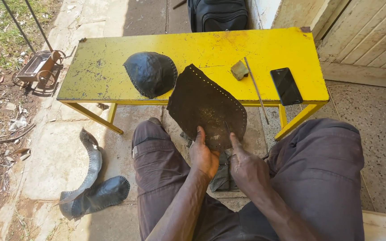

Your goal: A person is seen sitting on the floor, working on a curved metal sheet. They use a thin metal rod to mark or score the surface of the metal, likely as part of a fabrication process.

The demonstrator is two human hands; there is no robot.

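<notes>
Nearest to us, the left hand (203, 157) and the right hand (246, 167) rise between the knees of a seated person in dark trousers (322, 178), and both are closed on the lower edge of a dark leather piece (206, 107): the left thumb lies flat on its face, the right thumb presses beside it, and the remaining fingers are hidden behind the sheet. We see this piece held upright, rounded in outline, with a row of small punched holes along its rim; its upper corner overlaps the front edge of the yellow table (103, 67). A thin dark tool appears near the right thumb, though we cannot tell whether it is gripped. Below the hands a dark scrap (223, 176) lies on the ground. To the left, on the pavement, rest curled grey leather strips (92, 187). On the table we find a black domed leather shape (150, 73), a small stone block (239, 70), a thin rod (255, 89) overhanging the edge, and a black phone (286, 86). Beyond the table stands a black bag (217, 14).
</notes>
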